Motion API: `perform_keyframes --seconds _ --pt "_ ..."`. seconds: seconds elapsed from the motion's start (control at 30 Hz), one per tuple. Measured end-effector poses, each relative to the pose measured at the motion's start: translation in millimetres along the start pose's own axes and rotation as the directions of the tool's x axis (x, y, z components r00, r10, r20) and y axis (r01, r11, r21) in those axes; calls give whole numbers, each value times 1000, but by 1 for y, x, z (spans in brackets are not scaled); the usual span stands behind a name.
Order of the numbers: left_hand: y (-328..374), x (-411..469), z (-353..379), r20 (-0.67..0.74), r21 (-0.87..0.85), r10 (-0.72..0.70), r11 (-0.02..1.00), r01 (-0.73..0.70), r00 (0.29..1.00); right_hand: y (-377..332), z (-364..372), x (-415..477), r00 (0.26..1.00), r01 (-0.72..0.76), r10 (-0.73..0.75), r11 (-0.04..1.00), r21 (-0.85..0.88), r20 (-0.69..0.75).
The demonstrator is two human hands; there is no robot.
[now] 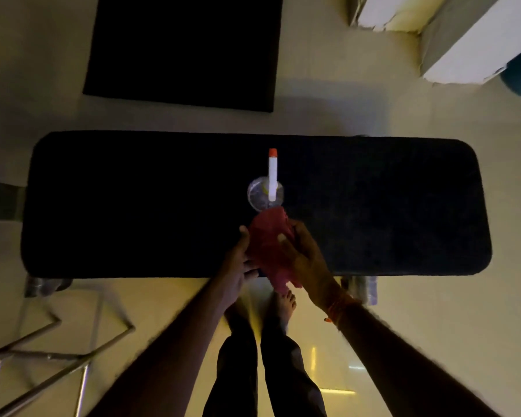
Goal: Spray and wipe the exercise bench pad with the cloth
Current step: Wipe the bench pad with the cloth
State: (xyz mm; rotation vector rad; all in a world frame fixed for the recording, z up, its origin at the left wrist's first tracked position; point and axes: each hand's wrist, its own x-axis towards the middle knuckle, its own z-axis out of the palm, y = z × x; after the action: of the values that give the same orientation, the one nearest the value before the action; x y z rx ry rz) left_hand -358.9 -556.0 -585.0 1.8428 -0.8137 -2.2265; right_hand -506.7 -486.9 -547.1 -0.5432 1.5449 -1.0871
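Note:
The black exercise bench pad (373, 206) lies crosswise in front of me. A clear spray bottle (265, 192) with a white head and orange nozzle stands upright at the pad's middle. Just in front of it is a pink cloth (268, 245), bunched up over the pad's near edge. My left hand (238, 266) grips the cloth from the left side. My right hand (304, 260) holds it from the right, fingers over the top. Neither hand touches the bottle.
A second black pad or mat (184, 49) lies on the floor beyond the bench. A metal frame (57, 356) stands at the lower left. White blocks (463, 40) sit at the upper right. My bare feet (283, 302) and dark trousers are below the bench edge.

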Motion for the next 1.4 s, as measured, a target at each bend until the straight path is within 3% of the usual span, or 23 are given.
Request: perform_keyframes --seconds 0.07,0.17,0.33,0.43,0.5,0.67,0.8,0.97,1.03,1.1,1.13,1.2,1.23,1.3,1.4 --pt "0 -7 -21 -47 -77 62 995 -65 997 0 19 5 1000 18 -17 999 -44 8" --pt "0 -16 -53 -161 -52 249 964 -260 955 -3 48 14 997 65 -59 986 -153 39" --pt "17 -31 -104 -237 195 515 856 -479 824 -14 103 38 971 201 -140 917 -344 194" --pt "26 -32 -133 -336 436 610 776 -455 718 -19 140 59 945 278 -158 852 -445 287" --pt "32 -28 -158 -403 504 649 746 -434 646 -26 167 74 919 344 -177 794 -501 352" --pt "57 -6 -231 -360 487 689 714 -503 629 -37 236 123 871 453 -189 667 -592 453" --pt "86 20 -297 -417 592 733 668 -451 538 -38 304 168 824 527 -229 647 -551 519" --pt "144 60 -376 -434 563 786 618 -549 440 -47 386 232 869 447 -225 738 -506 440" --pt "155 75 -403 -462 580 763 645 -497 452 -44 405 261 903 364 -127 731 -577 410" --pt "150 87 -426 -406 680 716 652 -336 568 -37 417 277 944 326 -96 429 -842 317" --pt "142 92 -435 -349 742 672 624 -246 654 -33 421 280 946 313 -171 274 -909 275" --pt "123 103 -448 -223 871 596 477 -116 772 -24 432 283 896 363 -333 164 -917 295" --pt "115 108 -452 -190 906 581 414 -86 791 -19 440 284 867 418 -354 133 -899 351" --pt "107 116 -455 -187 919 583 389 -69 790 -6 459 291 852 481 -268 66 -874 449" --pt "107 120 -455 -224 916 592 398 -40 774 14 484 298 897 402 -193 -24 -915 399"
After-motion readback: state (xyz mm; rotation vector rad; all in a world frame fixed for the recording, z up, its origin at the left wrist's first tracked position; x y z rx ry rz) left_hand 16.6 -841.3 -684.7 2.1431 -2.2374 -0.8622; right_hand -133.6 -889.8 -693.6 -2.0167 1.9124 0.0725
